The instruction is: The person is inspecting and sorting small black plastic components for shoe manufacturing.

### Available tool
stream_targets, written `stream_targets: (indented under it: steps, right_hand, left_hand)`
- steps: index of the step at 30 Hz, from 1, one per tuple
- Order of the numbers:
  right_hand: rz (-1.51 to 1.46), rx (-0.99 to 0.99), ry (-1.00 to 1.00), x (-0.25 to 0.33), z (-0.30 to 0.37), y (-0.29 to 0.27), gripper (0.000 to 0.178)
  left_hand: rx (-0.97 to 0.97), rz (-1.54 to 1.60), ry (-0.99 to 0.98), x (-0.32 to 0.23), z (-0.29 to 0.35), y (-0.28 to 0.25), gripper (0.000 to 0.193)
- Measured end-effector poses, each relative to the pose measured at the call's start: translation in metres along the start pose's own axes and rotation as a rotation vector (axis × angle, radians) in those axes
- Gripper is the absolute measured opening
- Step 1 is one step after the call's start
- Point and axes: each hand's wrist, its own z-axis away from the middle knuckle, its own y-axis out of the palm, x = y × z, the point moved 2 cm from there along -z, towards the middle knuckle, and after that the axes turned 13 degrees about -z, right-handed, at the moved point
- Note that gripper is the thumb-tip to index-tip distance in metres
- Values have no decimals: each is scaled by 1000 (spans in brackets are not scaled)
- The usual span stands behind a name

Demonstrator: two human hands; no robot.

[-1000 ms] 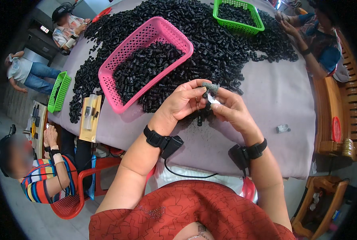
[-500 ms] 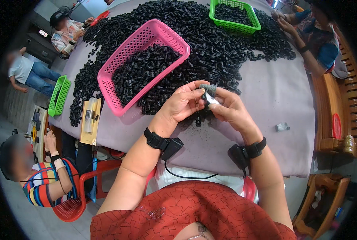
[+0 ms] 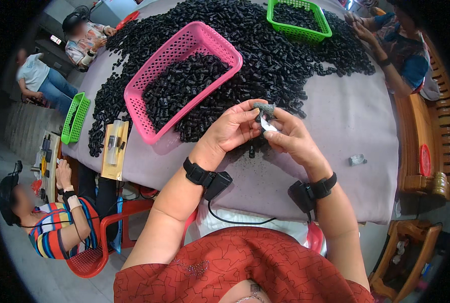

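Observation:
My left hand [image 3: 233,125] is closed with thumb and fingers pinching a small black part [image 3: 258,119], mostly hidden by the fingers. My right hand [image 3: 294,137] pinches a small white flat piece [image 3: 266,123] between thumb and fingers, its upper end against the black part. A grey, rough-textured wrap [image 3: 267,107] sits at the fingertips where the hands meet; whether it covers a finger I cannot tell. Under the hands, loose black parts [image 3: 251,150] and dark crumbs lie on the grey cloth. A big heap of black cylindrical parts [image 3: 265,65] spreads beyond my hands.
A pink basket [image 3: 151,132] of black parts stands ahead-left; green baskets [image 3: 305,35] [image 3: 75,121] stand far right and left. A yellow card with a clear tube [image 3: 115,146] lies left, a grey roll [image 3: 357,160] right. Other people work around the table [image 3: 336,126].
My hands stay together almost in place, with the white piece slightly shifted against the black part. The standing person at the far left has changed posture.

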Motion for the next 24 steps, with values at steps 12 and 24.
stream_targets:
  steps: [12,24]
  right_hand:
    - [-14,33,-23,-3,-2,-10,45]
    - [28,-30,9,-2,-3,-5,47]
  left_hand:
    - [138,49,29,4,-1,3,40]
    - [45,-44,68,-3,3,7,36]
